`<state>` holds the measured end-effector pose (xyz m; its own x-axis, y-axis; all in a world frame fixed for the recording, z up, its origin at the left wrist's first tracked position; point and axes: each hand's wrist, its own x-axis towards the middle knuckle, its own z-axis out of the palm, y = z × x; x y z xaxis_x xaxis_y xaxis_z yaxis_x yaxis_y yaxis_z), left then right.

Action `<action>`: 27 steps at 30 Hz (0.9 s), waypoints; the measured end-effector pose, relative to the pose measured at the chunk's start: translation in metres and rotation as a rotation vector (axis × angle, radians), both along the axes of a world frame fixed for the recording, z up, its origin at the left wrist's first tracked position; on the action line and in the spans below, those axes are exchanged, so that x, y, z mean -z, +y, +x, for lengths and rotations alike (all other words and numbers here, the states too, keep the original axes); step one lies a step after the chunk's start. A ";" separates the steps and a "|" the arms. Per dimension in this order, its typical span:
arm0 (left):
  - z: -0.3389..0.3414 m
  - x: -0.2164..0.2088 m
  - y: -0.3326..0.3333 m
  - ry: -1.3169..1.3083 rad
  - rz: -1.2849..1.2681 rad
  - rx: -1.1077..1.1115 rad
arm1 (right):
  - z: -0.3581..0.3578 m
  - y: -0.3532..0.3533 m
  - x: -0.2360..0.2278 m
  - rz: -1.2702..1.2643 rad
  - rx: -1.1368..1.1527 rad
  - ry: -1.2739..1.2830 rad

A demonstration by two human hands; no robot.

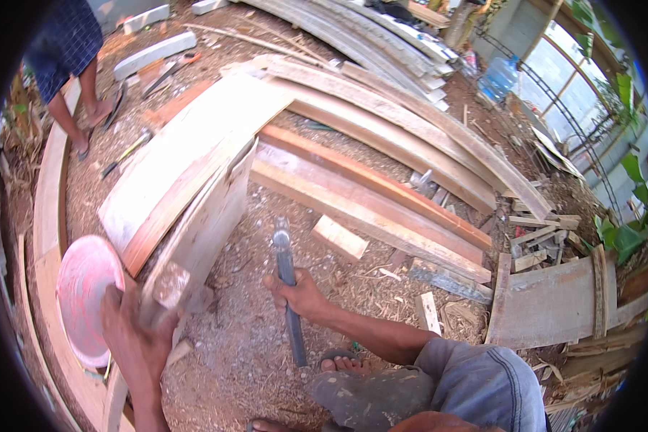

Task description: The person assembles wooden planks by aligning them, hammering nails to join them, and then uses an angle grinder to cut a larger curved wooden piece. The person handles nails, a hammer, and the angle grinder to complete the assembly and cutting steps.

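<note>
My right hand [299, 297] is wrapped round the dark handle of a hammer [288, 277], whose metal head points away from me above the ground. My left hand [140, 335] grips the near end of a wooden board [219, 209], fingers over its left side and thumb on its right. That board stands on edge beneath a wide pale panel [194, 129]. Close beside my left fingers is a round pink basin [86, 295], tilted, with smears inside it.
Long timber beams [367, 194] lie to the right of the panel, with a short wood block [340, 237] nearer. Another hammer [126, 153] and a handsaw [167, 75] rest on the dirt. A person [61, 65] stands at far left. Roofing sheets [353, 36] are stacked behind.
</note>
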<state>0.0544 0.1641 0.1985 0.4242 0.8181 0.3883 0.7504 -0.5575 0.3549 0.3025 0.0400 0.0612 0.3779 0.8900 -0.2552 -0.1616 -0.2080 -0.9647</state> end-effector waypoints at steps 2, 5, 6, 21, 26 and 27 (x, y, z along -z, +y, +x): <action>0.015 0.006 -0.041 0.008 0.078 0.031 | 0.019 -0.017 -0.010 0.122 -0.010 0.094; 0.016 0.014 -0.092 -0.020 0.014 0.111 | 0.005 -0.027 -0.041 0.189 0.054 0.178; 0.019 0.022 -0.104 -0.018 -0.013 0.146 | 0.004 -0.032 -0.046 0.138 0.117 0.193; -0.030 0.115 -0.126 -0.394 -0.881 -0.301 | -0.013 -0.104 -0.008 -0.357 0.590 0.461; -0.062 0.160 -0.110 -0.425 -1.034 -0.548 | -0.013 -0.119 0.029 -0.374 0.550 0.400; -0.058 0.167 -0.114 -0.513 -1.145 -0.488 | -0.012 -0.121 0.032 -0.371 0.540 0.384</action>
<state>-0.0038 0.0503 0.0314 0.0126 0.8115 -0.5842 0.4286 0.5235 0.7364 0.2901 -0.0811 0.0291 0.5606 0.4369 -0.7035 -0.6437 -0.3045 -0.7021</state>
